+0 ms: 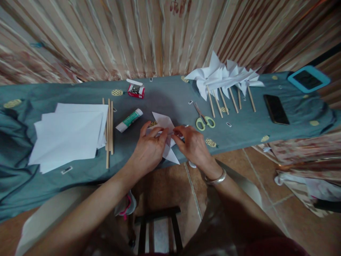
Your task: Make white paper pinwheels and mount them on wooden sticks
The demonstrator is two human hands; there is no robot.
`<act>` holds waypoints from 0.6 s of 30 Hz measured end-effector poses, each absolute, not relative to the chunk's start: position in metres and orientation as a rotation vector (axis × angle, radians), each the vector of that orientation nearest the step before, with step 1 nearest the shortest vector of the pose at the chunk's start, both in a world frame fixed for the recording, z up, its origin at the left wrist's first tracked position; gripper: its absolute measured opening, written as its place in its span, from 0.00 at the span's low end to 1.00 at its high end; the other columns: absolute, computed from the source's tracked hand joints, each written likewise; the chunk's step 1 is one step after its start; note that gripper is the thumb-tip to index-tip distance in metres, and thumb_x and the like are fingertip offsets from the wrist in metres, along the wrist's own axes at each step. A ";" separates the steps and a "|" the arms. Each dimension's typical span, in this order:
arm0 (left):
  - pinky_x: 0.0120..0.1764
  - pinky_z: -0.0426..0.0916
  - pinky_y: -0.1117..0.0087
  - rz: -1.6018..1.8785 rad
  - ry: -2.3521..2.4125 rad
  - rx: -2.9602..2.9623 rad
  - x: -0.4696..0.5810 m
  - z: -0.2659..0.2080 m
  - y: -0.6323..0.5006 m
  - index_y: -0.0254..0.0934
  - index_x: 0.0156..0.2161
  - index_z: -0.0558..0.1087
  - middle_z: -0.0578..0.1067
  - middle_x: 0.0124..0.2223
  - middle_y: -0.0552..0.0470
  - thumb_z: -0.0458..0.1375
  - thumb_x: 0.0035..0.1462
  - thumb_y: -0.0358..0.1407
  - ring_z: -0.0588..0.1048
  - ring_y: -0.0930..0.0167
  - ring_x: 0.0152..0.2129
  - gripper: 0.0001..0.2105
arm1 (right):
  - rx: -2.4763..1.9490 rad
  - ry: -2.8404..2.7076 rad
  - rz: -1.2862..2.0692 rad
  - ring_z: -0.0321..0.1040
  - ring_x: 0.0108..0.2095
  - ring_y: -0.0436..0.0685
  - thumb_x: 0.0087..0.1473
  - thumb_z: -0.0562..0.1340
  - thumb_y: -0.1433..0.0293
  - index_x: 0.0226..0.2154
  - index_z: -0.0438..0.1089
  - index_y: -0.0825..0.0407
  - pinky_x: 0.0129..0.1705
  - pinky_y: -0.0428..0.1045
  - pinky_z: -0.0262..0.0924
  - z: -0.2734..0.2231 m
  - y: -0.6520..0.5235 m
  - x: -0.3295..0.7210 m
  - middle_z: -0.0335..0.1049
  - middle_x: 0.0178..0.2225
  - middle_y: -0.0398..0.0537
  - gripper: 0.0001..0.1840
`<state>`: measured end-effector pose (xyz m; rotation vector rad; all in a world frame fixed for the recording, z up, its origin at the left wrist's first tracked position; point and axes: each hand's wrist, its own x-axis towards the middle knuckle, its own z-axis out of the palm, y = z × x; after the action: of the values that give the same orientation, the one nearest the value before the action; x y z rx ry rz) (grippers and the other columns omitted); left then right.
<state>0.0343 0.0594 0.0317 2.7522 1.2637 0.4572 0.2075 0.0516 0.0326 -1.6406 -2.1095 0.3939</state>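
A white paper pinwheel (171, 155) with pointed blades lies at the table's front edge, between my hands. My left hand (150, 147) grips its left side, thumb and fingers bent over the folded paper. From the right, my right hand (193, 142) pinches near the pinwheel's centre; its fingertips partly hide what they hold there. A glue stick (129, 121) with a green label lies left of the pinwheel. Scissors (204, 119) with light green handles rest to the right, blades pointing away. Farther back stands an open red box (136, 89) of small metal pins or tacks.
At left are stacked white paper sheets (69, 137) and several wooden sticks (111, 128). Several finished-looking pinwheels on sticks (223, 78) lie at the back right. A black phone (276, 109) and a blue-framed device (309, 79) sit farther right. Pleated curtain (133, 39) hangs behind the table.
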 end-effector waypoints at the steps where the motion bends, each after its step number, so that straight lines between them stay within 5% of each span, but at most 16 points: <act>1: 0.59 0.53 0.44 0.443 1.263 2.761 0.035 0.032 0.060 0.26 0.54 0.67 0.77 0.45 0.35 0.46 0.59 0.25 0.73 0.58 0.48 0.18 | -1.640 -2.079 0.376 0.71 0.40 0.60 0.60 0.58 0.68 0.41 0.71 0.53 0.43 0.52 0.63 0.034 0.051 0.211 0.75 0.36 0.52 0.10; 8: 0.57 0.59 0.48 0.324 1.260 2.885 0.040 0.034 0.064 0.21 0.52 0.68 0.78 0.34 0.38 0.47 0.60 0.26 0.75 0.59 0.39 0.17 | -1.705 -1.854 0.384 0.72 0.39 0.59 0.59 0.58 0.69 0.44 0.72 0.53 0.45 0.53 0.64 0.046 0.050 0.232 0.75 0.37 0.52 0.12; 18: 0.57 0.61 0.49 0.366 1.184 2.910 0.042 0.031 0.067 0.22 0.52 0.68 0.78 0.31 0.40 0.45 0.59 0.24 0.74 0.59 0.38 0.19 | -1.647 -1.856 0.284 0.69 0.46 0.62 0.58 0.57 0.69 0.47 0.71 0.53 0.50 0.56 0.62 0.039 0.061 0.232 0.75 0.42 0.54 0.15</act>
<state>0.0422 0.0667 0.0312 2.9095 1.1844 0.3660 0.2322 0.0606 0.0392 -1.6474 -1.8561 0.2838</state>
